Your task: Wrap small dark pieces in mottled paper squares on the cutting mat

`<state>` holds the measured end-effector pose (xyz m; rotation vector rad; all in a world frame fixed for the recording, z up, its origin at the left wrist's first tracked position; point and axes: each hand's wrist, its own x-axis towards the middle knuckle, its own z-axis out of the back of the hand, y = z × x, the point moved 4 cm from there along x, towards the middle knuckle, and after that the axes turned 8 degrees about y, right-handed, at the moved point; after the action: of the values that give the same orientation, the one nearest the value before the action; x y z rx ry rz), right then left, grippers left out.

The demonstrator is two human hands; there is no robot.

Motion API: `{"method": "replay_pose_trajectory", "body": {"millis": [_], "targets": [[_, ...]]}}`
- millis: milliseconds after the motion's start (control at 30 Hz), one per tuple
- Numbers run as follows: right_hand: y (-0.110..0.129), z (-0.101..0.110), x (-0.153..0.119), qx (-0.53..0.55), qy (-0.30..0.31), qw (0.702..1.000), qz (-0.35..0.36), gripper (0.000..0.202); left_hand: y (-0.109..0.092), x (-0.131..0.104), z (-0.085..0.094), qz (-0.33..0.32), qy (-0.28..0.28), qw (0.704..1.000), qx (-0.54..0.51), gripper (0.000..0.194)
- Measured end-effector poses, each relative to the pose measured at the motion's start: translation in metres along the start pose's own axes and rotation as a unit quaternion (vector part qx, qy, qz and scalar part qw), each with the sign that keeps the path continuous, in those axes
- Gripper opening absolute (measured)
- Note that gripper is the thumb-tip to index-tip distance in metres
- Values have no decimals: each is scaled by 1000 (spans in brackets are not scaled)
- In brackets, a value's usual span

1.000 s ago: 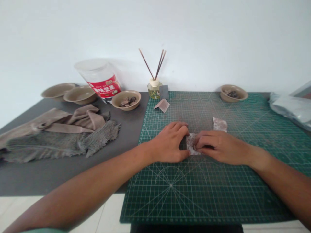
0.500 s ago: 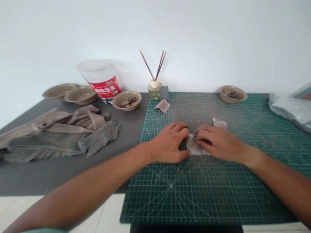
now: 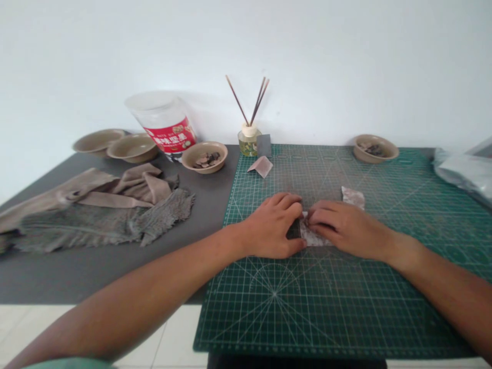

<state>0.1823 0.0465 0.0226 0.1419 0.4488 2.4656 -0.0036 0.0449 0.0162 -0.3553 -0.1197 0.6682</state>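
Observation:
On the green cutting mat lies a small whitish sheet with grey smudges, partly covered by both hands. My left hand holds down its left edge, thumb at the near corner and fingertips at the far one, with a gap between them. Bent over the sheet, my right hand has its fingers pinched together against the surface. Whatever sits between those fingertips is hidden. Just beyond the right hand rests another smudged piece. Farther back stands a folded pinkish-grey piece.
A bowl of small dark chips and a similar bowl stand at the back. Stacked bowls, a clear tub and a reed diffuser line the wall. Rumpled cloths lie left; a plastic bag lies right.
The whole view has shifted slightly, so things appear a little farther right. My right hand has moved slightly left over the sheet, closer to my left hand, which keeps its place on the edge.

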Motion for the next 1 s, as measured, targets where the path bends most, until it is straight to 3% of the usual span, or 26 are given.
{"method": "replay_pose_trajectory", "body": {"millis": [100, 233, 433, 600, 767, 933, 1000], "targets": [[-5, 6, -1, -15, -1, 1000, -15, 15, 0, 0, 0, -1, 1, 1000, 3, 47], [3, 3, -5, 22, 59, 998, 31, 16, -1, -1, 0, -3, -5, 1000, 7, 44], [-1, 4, -4, -24, -2, 1000, 7, 18, 0, 0, -2, 1, -5, 1000, 10, 45], [7, -3, -3, 43, 48, 997, 46, 15, -1, 0, -2, -1, -4, 1000, 11, 44], [-4, 3, -2, -15, -24, 1000, -7, 16, -1, 0, -2, -1, -7, 1000, 15, 45], [5, -4, -2, 51, 32, 998, 36, 15, -2, 0, -2, 3, -5, 1000, 13, 45], [7, -3, 0, 28, 18, 999, 32, 16, -2, 0, -2, 5, -7, 1000, 14, 46]]}}
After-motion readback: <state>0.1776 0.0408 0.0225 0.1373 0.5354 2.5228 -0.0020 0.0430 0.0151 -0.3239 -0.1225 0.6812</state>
